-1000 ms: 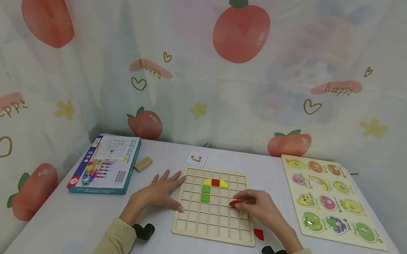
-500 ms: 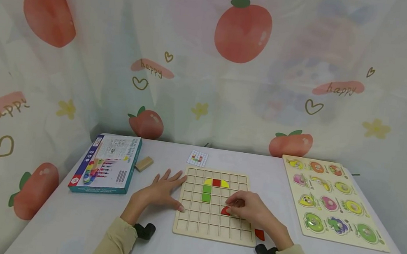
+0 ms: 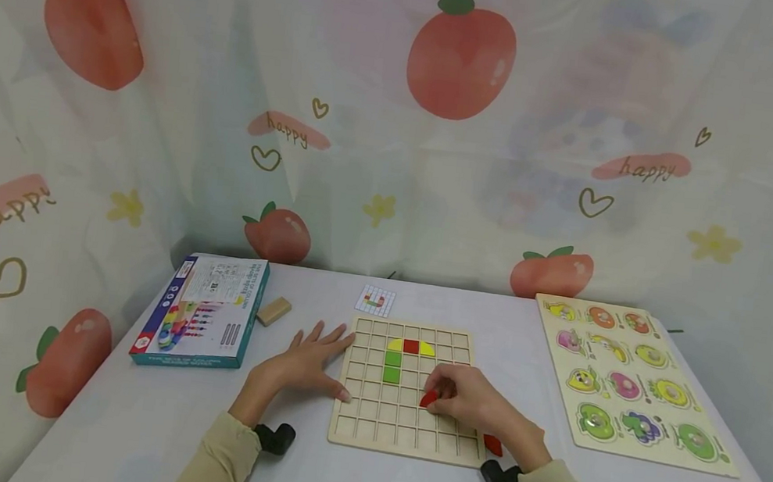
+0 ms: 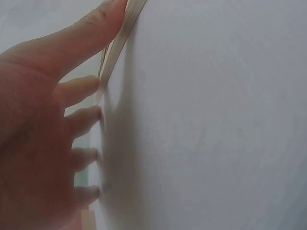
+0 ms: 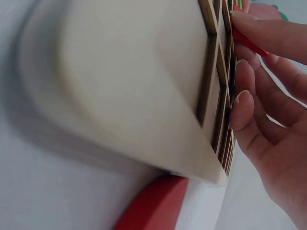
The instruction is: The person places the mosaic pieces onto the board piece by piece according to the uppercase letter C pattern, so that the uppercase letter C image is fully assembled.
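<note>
Being pinched between thumb and fingers of the right hand point(image 3: 472, 399), the red piece point(image 3: 430, 398) is held tilted over the grid board point(image 3: 368, 411), probably for easy turning. Left of the grip, the board's edge is touched by the left hand point(image 3: 305, 368), fingers spread, likely for steadiness. To the grip's near right, a second red piece point(image 3: 493, 445) is placed beside the board; beyond the grip, a patterned card point(image 3: 375, 300) is laid, apparently for reference.
</note>
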